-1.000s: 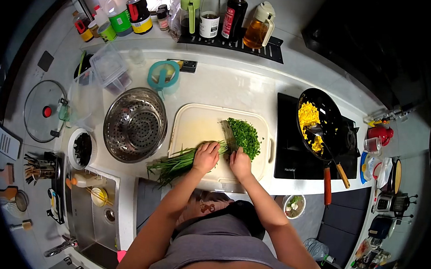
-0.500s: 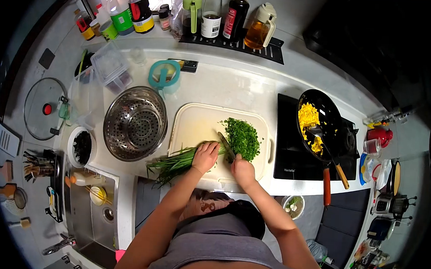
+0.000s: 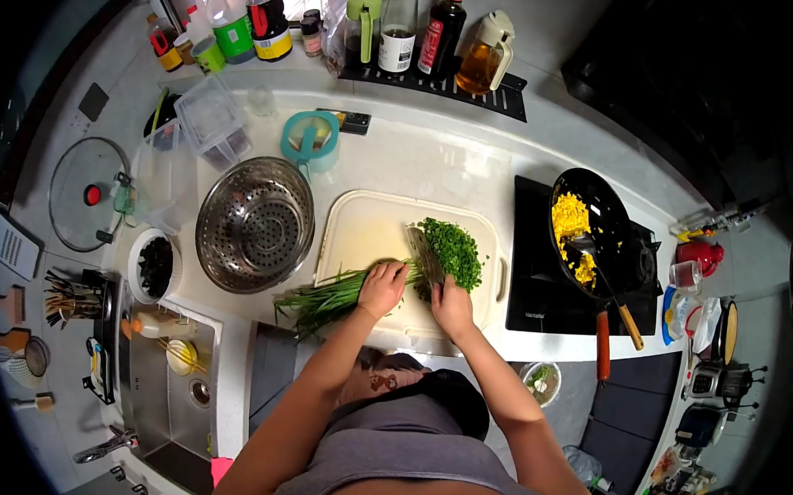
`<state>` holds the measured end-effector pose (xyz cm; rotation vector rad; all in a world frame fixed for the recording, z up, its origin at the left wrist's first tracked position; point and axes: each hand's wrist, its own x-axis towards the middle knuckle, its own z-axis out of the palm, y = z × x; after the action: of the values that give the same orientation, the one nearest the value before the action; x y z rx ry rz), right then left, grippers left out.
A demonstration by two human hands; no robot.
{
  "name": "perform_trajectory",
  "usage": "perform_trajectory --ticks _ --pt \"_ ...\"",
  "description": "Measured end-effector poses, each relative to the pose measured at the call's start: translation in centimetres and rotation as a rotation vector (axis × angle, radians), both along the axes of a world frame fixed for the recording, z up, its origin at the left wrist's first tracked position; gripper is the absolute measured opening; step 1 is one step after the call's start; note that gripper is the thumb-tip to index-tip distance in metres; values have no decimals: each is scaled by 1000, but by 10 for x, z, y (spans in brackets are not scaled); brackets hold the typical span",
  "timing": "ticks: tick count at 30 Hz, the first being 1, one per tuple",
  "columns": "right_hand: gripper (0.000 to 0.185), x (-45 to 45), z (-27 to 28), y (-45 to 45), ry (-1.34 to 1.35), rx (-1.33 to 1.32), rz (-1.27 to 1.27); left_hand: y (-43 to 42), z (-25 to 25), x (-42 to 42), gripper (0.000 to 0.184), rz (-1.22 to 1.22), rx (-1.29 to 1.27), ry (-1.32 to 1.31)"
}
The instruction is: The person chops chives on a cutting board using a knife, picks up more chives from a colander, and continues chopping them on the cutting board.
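Note:
A cream cutting board (image 3: 362, 224) lies on the counter in front of me. My left hand (image 3: 382, 287) is closed over the bundle of long green stalks (image 3: 325, 299), pressing it on the board; the leafy ends hang past the board's left edge. My right hand (image 3: 451, 306) grips the handle of a knife (image 3: 425, 256). Its blade points away from me and stands between the stalks' cut ends and a heap of chopped greens (image 3: 456, 253). The handle is mostly hidden in my fingers.
Left of the board sits a steel colander (image 3: 255, 225), with a teal-lidded jug (image 3: 310, 141) behind it. At the right, a black wok (image 3: 604, 223) with yellow scrambled pieces rests on the cooktop (image 3: 527, 289). Bottles (image 3: 442, 33) line the back ledge. The sink (image 3: 173, 397) is lower left.
The knife blade tilted left and then came back toward the chopped heap. My left hand stays on the stalks. The whole view has shifted slightly.

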<state>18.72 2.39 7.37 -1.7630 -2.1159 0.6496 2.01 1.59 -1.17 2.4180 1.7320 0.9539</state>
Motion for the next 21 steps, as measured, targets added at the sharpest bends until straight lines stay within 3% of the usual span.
perform_trajectory --ticks 6,10,17,21 --pt "18 9 5 -12 -133 -4 162 0 3 0 29 -2 6 12" --pt "17 -6 -12 -7 -130 4 116 0 3 0 30 -6 -8 -20" --pt "19 -5 -32 12 76 70 -55 0 -3 -4 13 5 -38 -125" --pt "18 6 -2 1 25 60 -23 2 -2 -5 9 -33 -9 -102"
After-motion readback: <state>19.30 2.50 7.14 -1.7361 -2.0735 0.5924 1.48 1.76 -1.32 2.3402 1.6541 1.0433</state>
